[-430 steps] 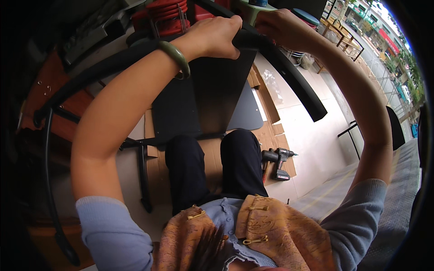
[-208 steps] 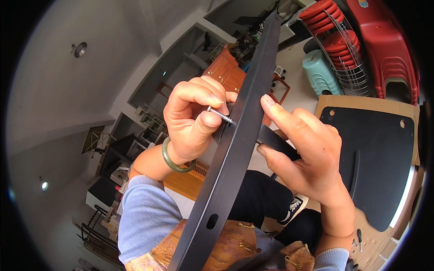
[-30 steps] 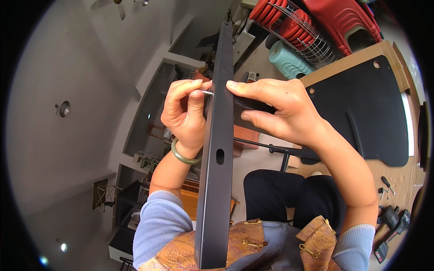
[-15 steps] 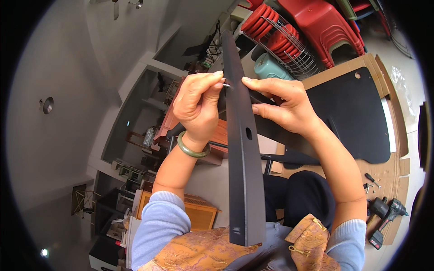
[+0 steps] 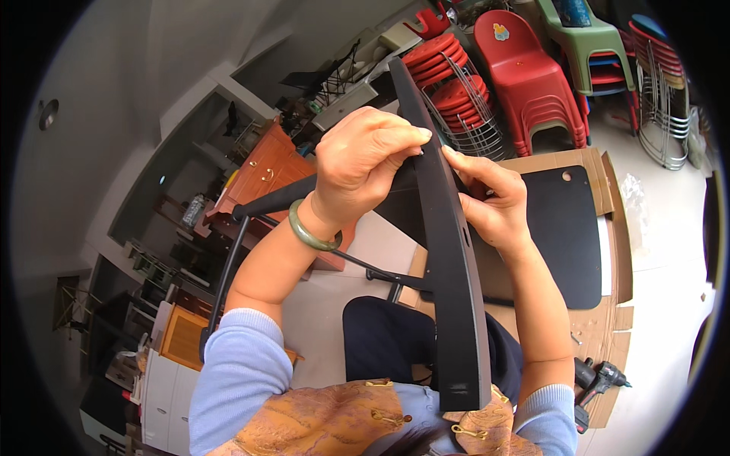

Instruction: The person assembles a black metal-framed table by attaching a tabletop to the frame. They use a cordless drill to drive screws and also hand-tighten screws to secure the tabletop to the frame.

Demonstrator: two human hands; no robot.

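Since half a second ago: view swung, long black curved panel (image 5: 449,251) now leaning slightly right of centre, top end toward stacked chairs, bottom end near lap; both hands kept on it near upper third. Left hand (image 5: 363,166) clenched over left edge of panel, fingertips (image 5: 414,138) pressed on its narrow face, thumb hidden behind. Green bangle (image 5: 312,234) on left wrist. Right hand (image 5: 494,201) grasping panel from right side, fingers curled behind, index finger (image 5: 465,161) lying against right edge just below left fingertips. Small screw seen earlier between fingers not discernible now. Slot hole (image 5: 464,236) in panel face just beside right palm. Panel held in air above knees, not resting on anything visible.

Behind panel: black flat board (image 5: 566,235) with small hole near top corner, lying on flattened cardboard (image 5: 608,304) on floor, at right. Cordless drill (image 5: 597,378) at lower right corner of cardboard, couple of small screws (image 5: 579,338) near cardboard's bottom edge. Black tubular frame (image 5: 236,251) running from left hand area down left side. Stack of red plastic stools (image 5: 456,95) inside wire rack at top centre, red child chairs (image 5: 528,76) beside, green chair (image 5: 582,34) further right. Wooden cabinet (image 5: 262,171) at left behind forearm. Light blue sleeves, patterned orange vest (image 5: 334,422) at bottom edge.
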